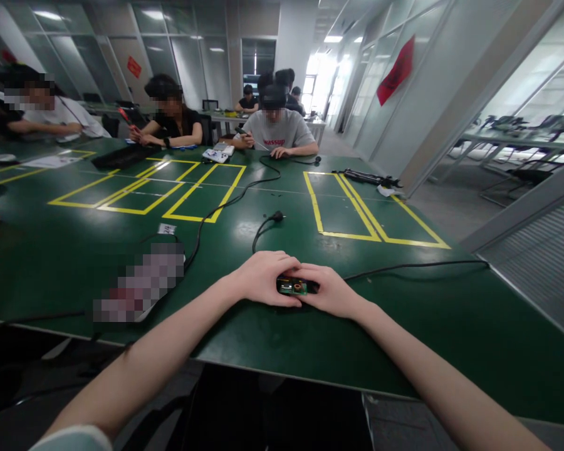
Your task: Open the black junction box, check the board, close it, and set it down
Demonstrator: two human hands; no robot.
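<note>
Between my two hands, low over the green table point(244, 329), is a small black device with an exposed green circuit board point(293, 286). A copper-coloured ring-like part shows on the board. My left hand point(269, 275) curls round the device's left side, thumb along the near edge. From the other side my right hand point(331, 289) grips its right end, and the fingertips of both hands meet along the far edge. A black cable with a plug point(276, 217) comes out beyond my left hand. Another black cable point(418, 265) runs from near my right hand to the table's right edge.
A blurred-out elongated object point(143, 282) lies left of my left forearm, near a small paper label point(167, 229). Yellow tape rectangles point(350, 235) mark the table. A black folded tripod-like item point(369, 178) lies at the far right. Several people sit across the table.
</note>
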